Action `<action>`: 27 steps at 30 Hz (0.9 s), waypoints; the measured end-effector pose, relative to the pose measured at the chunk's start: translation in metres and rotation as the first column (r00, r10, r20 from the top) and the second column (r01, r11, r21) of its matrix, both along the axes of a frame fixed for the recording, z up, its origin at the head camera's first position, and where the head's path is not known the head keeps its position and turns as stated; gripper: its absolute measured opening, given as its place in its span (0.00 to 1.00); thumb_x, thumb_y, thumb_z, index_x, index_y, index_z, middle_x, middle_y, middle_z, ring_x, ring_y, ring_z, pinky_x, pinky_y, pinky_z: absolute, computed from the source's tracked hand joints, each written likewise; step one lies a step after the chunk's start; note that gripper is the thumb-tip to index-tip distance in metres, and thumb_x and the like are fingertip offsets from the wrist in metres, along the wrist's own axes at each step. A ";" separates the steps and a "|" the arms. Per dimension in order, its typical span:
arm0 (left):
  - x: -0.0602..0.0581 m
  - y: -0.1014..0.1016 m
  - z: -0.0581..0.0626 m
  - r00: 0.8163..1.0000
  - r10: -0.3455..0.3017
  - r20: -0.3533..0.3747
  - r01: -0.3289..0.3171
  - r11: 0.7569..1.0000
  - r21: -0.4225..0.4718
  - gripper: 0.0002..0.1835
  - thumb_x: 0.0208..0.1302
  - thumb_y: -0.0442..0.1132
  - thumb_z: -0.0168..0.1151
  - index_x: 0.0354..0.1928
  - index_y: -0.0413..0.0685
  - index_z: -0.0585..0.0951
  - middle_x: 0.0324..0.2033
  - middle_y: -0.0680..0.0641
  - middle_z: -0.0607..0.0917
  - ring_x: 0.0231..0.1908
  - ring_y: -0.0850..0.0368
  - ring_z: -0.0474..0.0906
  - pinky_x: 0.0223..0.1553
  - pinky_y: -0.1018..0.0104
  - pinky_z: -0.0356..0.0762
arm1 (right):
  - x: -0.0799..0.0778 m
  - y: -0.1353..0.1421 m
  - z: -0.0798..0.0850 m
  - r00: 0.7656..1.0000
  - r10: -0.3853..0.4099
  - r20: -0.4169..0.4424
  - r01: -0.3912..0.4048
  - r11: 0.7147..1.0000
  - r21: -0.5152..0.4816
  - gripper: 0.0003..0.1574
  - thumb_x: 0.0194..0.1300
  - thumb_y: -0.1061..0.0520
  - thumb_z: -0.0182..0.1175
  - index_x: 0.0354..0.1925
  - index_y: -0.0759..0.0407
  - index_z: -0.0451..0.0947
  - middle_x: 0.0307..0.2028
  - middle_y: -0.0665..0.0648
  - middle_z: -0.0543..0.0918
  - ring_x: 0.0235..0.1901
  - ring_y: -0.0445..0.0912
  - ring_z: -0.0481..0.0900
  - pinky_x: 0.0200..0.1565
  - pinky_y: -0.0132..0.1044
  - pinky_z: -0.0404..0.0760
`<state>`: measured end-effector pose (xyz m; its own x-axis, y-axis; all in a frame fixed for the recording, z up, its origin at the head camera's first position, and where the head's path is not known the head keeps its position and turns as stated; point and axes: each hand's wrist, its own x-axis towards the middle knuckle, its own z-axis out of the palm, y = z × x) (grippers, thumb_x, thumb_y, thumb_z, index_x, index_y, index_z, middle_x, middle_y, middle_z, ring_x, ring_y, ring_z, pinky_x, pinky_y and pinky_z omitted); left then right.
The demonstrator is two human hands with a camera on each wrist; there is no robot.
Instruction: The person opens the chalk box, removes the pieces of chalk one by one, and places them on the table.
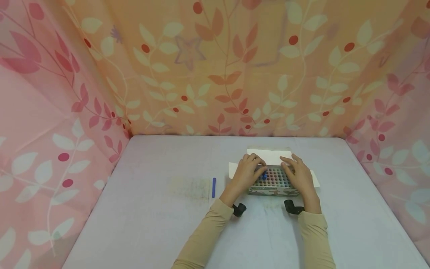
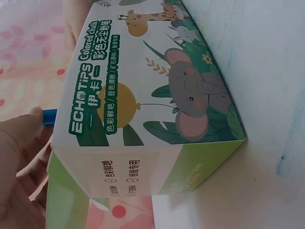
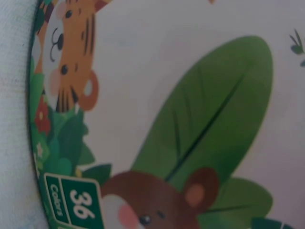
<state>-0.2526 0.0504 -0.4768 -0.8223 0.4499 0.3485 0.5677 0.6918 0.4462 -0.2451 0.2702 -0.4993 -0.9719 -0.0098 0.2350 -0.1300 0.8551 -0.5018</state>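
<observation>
A cardboard box of coloured chalk stands with its flaps folded out, and rows of chalk ends show in its top. My left hand is over the box's left part and pinches a blue chalk stick between thumb and fingertips. In the left wrist view the blue chalk stick pokes out just at the box's upper edge. At the right end of the box lies my right hand, thumb and fingers spread loosely over the rim. The right wrist view shows only the box's printed front.
A single blue-violet chalk stick lies on the white-covered table to the left of the box. Beside it is a smudged chalky patch. Flowered curtains hang behind and on both sides.
</observation>
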 end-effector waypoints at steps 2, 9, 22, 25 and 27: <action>0.001 0.000 0.000 1.000 0.002 -0.008 -0.001 1.000 0.024 0.11 0.65 0.53 0.53 0.42 0.60 0.80 0.43 0.58 0.76 0.41 0.61 0.66 0.43 0.67 0.68 | 0.000 0.001 -0.001 1.000 0.003 -0.003 -0.003 1.000 0.001 0.26 0.68 0.43 0.49 0.60 0.52 0.72 0.65 0.72 0.60 0.58 0.73 0.62 0.51 0.71 0.61; 0.004 -0.005 0.004 0.998 0.009 -0.063 0.002 0.983 0.182 0.06 0.62 0.48 0.60 0.38 0.58 0.81 0.39 0.57 0.77 0.39 0.61 0.67 0.42 0.69 0.68 | 0.000 0.001 -0.002 1.000 0.016 -0.016 -0.016 1.000 -0.003 0.27 0.69 0.41 0.48 0.60 0.52 0.72 0.64 0.72 0.60 0.56 0.73 0.65 0.50 0.71 0.62; 0.009 -0.023 0.012 0.989 -0.012 -0.148 0.081 0.880 0.468 0.06 0.59 0.45 0.64 0.34 0.52 0.83 0.37 0.54 0.78 0.40 0.59 0.68 0.42 0.68 0.68 | 0.001 0.001 0.000 0.999 0.032 -0.028 -0.032 0.999 -0.002 0.27 0.69 0.42 0.48 0.60 0.52 0.71 0.64 0.72 0.60 0.52 0.72 0.68 0.48 0.70 0.64; 0.010 -0.030 0.014 0.988 -0.008 -0.157 0.086 0.866 0.492 0.06 0.59 0.45 0.64 0.34 0.52 0.83 0.37 0.54 0.78 0.40 0.60 0.68 0.42 0.69 0.68 | 0.001 0.001 0.000 0.999 0.036 -0.032 -0.037 0.999 -0.004 0.26 0.69 0.43 0.49 0.60 0.52 0.71 0.64 0.72 0.60 0.50 0.71 0.70 0.47 0.70 0.65; 0.012 -0.036 0.016 0.987 -0.004 -0.162 0.084 0.865 0.494 0.06 0.59 0.45 0.64 0.34 0.52 0.83 0.37 0.54 0.78 0.40 0.59 0.68 0.42 0.69 0.68 | 0.002 0.001 0.000 0.999 0.037 -0.035 -0.037 0.999 -0.006 0.26 0.69 0.43 0.49 0.60 0.52 0.71 0.64 0.72 0.60 0.49 0.70 0.71 0.46 0.70 0.66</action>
<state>-0.2409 0.0149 -0.4604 -0.7255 0.2175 0.6529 0.6799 0.3730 0.6313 -0.2434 0.2715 -0.4993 -0.9622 -0.0439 0.2689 -0.1791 0.8459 -0.5024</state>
